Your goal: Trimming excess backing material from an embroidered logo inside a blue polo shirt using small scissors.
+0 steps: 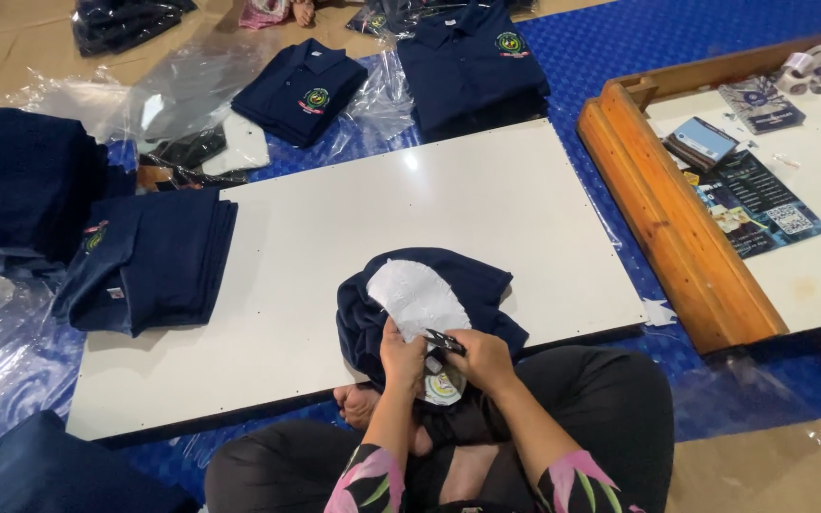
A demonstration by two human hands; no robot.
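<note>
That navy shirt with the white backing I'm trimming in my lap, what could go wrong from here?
The small black snips in your right hand sit right beside your left hand, so a slip might nick its fingers. The blades work close to the round embroidered badge and could cut its stitches or the navy shirt under the white backing. The bunched cloth hides what lies underneath.

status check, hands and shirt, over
Left hand pinching white backing. Right hand holding small snips. Navy shirt bunched on board edge. Nothing blocking.
</note>
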